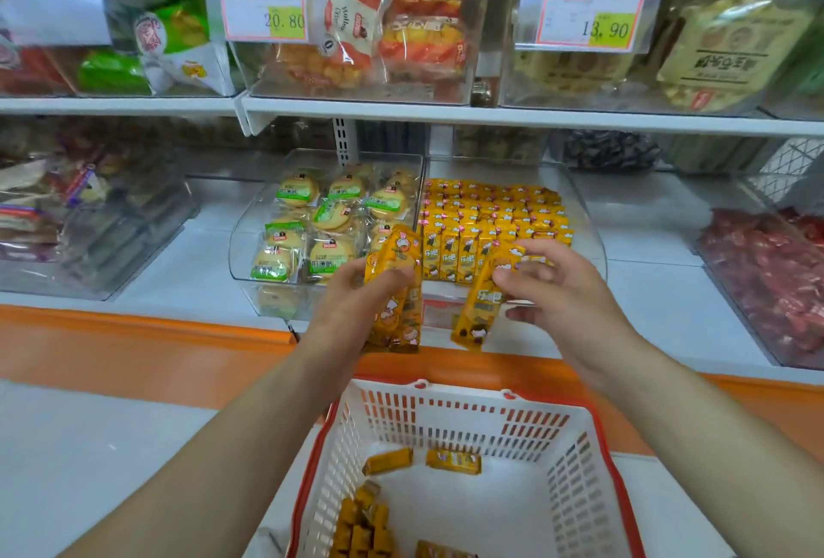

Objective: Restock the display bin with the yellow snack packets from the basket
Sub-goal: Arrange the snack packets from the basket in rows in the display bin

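My left hand [356, 303] grips a bundle of yellow snack packets [394, 290] upright in front of the clear display bin [588, 241]. My right hand [548, 290] pinches another yellow packet [479, 312] at the bin's front edge, the packet hanging down below the fingers. Inside the bin, rows of the same yellow packets [486, 218] stand packed together. Below, the white basket [575, 486] with a red rim holds several more yellow packets [452, 460] scattered on its bottom.
Left of the yellow bin sits a clear bin of green-labelled round cakes [312, 227]. A bin of red packets [776, 281] lies at the right. An orange shelf edge [147, 334] runs across below. The upper shelf [446, 113] carries bagged snacks and price tags.
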`<state>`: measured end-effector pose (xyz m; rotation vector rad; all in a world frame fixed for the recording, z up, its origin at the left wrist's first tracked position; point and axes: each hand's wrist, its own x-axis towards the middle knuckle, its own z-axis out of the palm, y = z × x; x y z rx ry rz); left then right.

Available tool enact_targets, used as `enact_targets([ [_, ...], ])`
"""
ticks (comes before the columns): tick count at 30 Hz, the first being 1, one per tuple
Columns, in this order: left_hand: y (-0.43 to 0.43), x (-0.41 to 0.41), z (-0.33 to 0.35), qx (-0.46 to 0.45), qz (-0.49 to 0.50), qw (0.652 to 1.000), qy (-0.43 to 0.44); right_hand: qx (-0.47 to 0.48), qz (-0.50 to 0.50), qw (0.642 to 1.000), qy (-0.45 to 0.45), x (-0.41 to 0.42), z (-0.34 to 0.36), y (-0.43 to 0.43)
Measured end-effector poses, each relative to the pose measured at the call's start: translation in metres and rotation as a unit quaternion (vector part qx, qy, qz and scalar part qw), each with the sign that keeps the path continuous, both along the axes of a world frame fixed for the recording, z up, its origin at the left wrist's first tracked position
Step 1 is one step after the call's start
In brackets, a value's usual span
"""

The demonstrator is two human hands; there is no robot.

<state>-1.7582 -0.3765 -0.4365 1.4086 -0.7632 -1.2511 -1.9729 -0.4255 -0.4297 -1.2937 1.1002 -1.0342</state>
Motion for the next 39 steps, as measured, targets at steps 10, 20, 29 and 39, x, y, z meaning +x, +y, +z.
enact_targets([
  [10, -0.009, 0.021, -0.005, -0.008, 0.005, 1.0, 0.001, -0.102, -0.035, 0.966, 0.235, 0.074, -0.031, -0.125],
  [20, -0.013, 0.029, -0.015, -0.016, 0.008, 1.0, -0.023, -0.045, -0.068, 0.952, 0.294, 0.093, -0.08, -0.153],
  [29, -0.017, 0.018, -0.021, -0.038, -0.012, 0.998, -0.044, -0.013, 0.1, 0.985, 0.137, 0.044, -0.013, -0.055],
  [39, -0.012, -0.029, -0.025, -0.049, -0.081, 0.994, -0.054, 0.034, 0.142, 0.988, 0.058, 0.024, -0.004, -0.012],
])
